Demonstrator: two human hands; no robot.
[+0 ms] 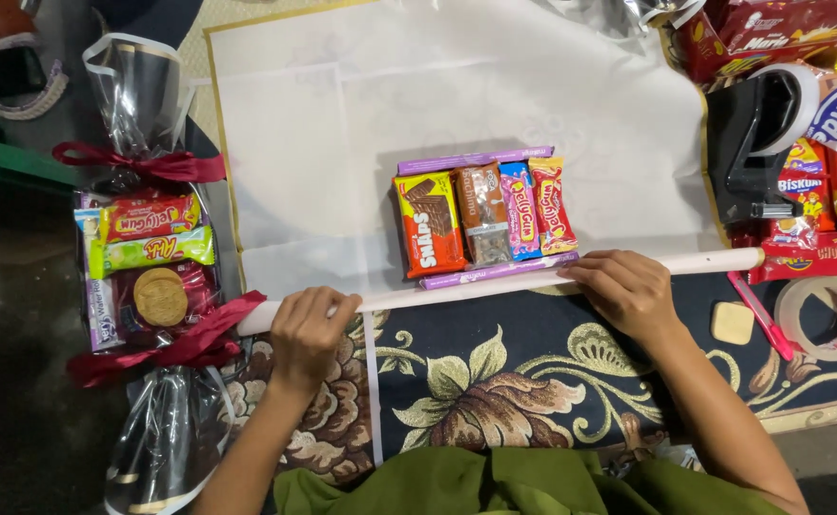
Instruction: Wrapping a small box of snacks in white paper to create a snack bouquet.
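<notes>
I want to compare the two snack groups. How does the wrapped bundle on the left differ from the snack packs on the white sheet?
The wrapped bundle is enclosed in clear film and tied with red ribbons; the snack packs lie bare on the white sheet. The bundle shows round biscuits; the packs show none. Both hold colourful packets side by side.

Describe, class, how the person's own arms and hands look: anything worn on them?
Both arms are bare from elbow to wrist, with no sleeves in view. The left hand and right hand wear no gloves; no rings, bracelets or watch can be made out. Olive-green clothing shows below.
</notes>
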